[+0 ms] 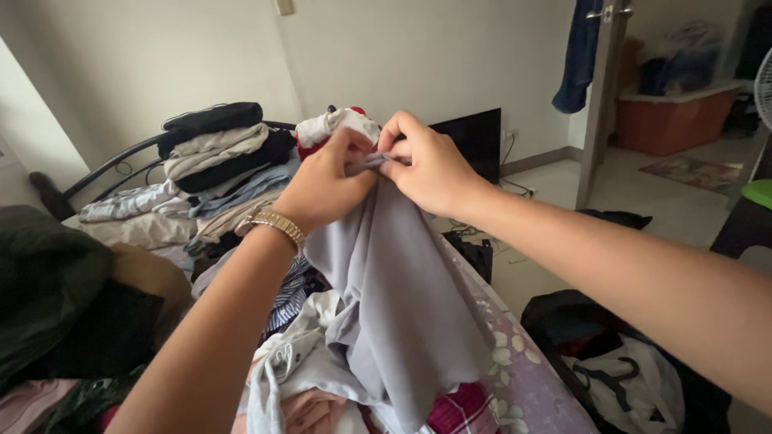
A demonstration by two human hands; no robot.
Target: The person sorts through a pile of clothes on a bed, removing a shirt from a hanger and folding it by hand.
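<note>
Both of my hands pinch the top edge of a pale grey garment [394,297] and hold it up over the bed. My left hand [322,189], with a gold watch on its wrist, grips the cloth on the left. My right hand [430,169] grips it right beside, fingers closed on the same edge. The garment hangs down in folds onto a heap of loose clothes [297,370] below.
A stack of folded clothes [221,149] stands at the back of the bed by a black metal frame [104,173]. Dark clothes [48,281] lie at left. A flowered sheet [523,370] covers the bed edge. An open bag with hangers [611,362] sits on the floor right.
</note>
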